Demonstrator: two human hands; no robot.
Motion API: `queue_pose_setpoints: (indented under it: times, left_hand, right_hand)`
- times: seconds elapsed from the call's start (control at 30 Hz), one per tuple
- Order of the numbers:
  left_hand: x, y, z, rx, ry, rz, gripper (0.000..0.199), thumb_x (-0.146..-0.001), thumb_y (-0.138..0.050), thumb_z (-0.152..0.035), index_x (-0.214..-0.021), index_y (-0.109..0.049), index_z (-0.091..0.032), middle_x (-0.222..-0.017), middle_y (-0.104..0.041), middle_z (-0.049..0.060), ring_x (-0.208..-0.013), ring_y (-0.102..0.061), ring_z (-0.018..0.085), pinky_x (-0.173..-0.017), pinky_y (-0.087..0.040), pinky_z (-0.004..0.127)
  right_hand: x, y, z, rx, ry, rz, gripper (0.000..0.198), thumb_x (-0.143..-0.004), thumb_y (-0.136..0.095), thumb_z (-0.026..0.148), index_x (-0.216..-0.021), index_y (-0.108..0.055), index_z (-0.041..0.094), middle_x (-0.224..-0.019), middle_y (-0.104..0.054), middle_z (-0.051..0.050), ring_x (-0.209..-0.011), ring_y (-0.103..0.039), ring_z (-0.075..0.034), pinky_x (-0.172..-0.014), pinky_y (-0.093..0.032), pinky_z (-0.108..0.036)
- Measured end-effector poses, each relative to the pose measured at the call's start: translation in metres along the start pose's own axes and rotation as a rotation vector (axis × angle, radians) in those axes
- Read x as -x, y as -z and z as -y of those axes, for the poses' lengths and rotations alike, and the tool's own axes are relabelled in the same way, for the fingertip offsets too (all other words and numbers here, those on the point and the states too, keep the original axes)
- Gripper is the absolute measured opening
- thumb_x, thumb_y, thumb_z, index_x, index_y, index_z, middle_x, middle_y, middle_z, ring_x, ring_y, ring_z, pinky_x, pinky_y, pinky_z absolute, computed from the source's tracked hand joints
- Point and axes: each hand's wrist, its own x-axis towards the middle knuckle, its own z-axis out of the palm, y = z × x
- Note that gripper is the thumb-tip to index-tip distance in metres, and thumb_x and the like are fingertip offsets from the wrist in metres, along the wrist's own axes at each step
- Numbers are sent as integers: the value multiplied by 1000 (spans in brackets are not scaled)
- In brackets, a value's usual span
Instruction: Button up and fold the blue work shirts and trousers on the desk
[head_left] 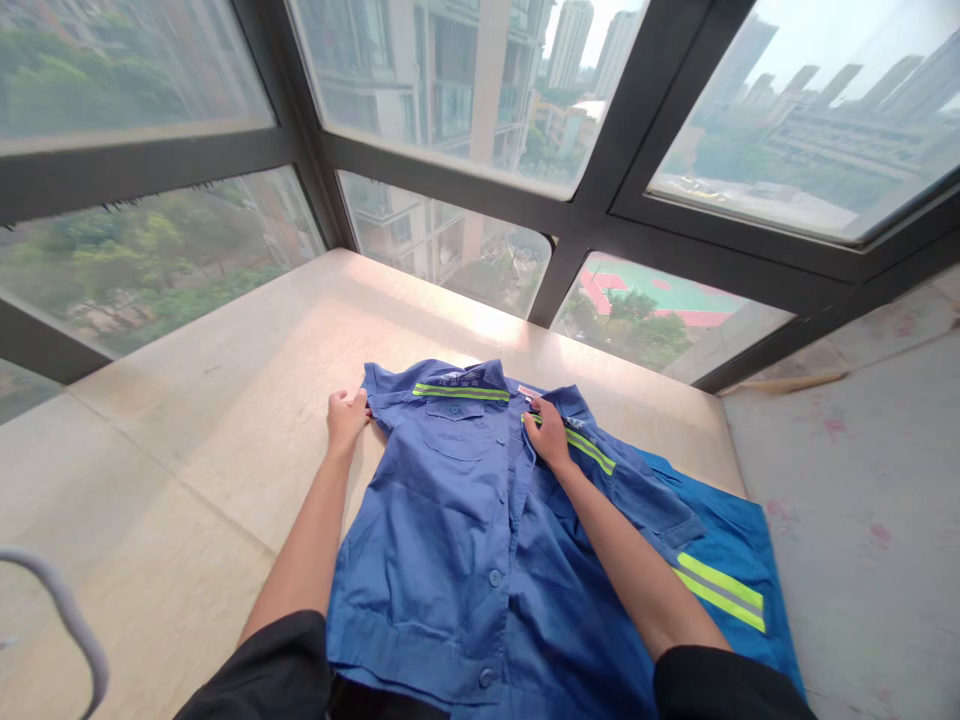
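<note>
A blue short-sleeved work shirt (442,520) lies front up between and below the hands, rumpled, with its collar parted, yellow-green and grey chest stripes, white lettering and a buttoned pocket flap. The left hand (347,418) pinches a sleeve edge; the right hand (547,435) touches the front opening, its grip unclear. Right of it lies brighter blue striped cloth (739,530).

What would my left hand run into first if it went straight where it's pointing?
Your left hand would likely meet the blue shirt's sleeve first; it's right at the sleeve's edge, though how firmly they touch is unclear.
</note>
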Motion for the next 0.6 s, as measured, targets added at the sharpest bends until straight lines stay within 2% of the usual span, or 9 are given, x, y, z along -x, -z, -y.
queue_pose_setpoints:
  times: [0.1, 0.27, 0.33, 0.43, 0.5, 0.6]
  left_hand:
    - [16, 0, 1, 69, 50, 34, 49, -86, -57, -39, -126, -43, -13, -87, -67, 6, -66, -68, 15, -56, -54, 25]
    - [65, 6, 11, 79, 138, 12, 59, -79, -65, -34, -129, -39, -16, -95, -69, 9, -65, -69, 17, -50, -53, 26]
    - [83, 11, 18, 8, 197, 96, 57, -78, -65, -36, -126, -43, -16, -89, -70, 8, -62, -68, 18, -49, -52, 26]
    - [100, 24, 27, -105, 245, 280, 35, -76, -64, -38, -103, -59, -17, -74, -69, 5, -54, -65, 17, -44, -47, 24]
    - [107, 35, 28, -117, 243, 361, 27, -76, -61, -41, -88, -62, -17, -69, -67, 5, -47, -60, 15, -38, -38, 22]
    - [117, 52, 22, -66, 254, 521, 32, -73, -60, -48, -80, -60, -17, -67, -65, 3, -38, -53, 11, -34, -22, 19]
  right_hand:
    - [-2, 1, 4, 98, 41, 66, 37, -92, -52, 41, -117, -65, 18, -116, -63, -15, -111, -58, -30, -101, -46, -46]
    - [-7, 0, 4, 179, -13, 139, 40, -91, -55, 51, -111, -73, 22, -117, -59, -13, -111, -57, -29, -102, -45, -44]
    - [-10, -1, 1, 174, -29, 164, 41, -89, -58, 52, -113, -74, 23, -118, -58, -13, -111, -57, -28, -103, -44, -44]
    - [-15, -1, -4, 149, -58, 208, 43, -85, -62, 54, -112, -75, 23, -118, -57, -12, -111, -57, -27, -106, -42, -43]
    - [-19, 0, -6, 130, -84, 243, 43, -83, -65, 54, -112, -75, 24, -117, -56, -11, -112, -57, -27, -107, -41, -42]
    - [-22, 0, -5, 116, -144, 290, 46, -78, -69, 56, -114, -74, 27, -118, -54, -10, -115, -55, -28, -109, -39, -43]
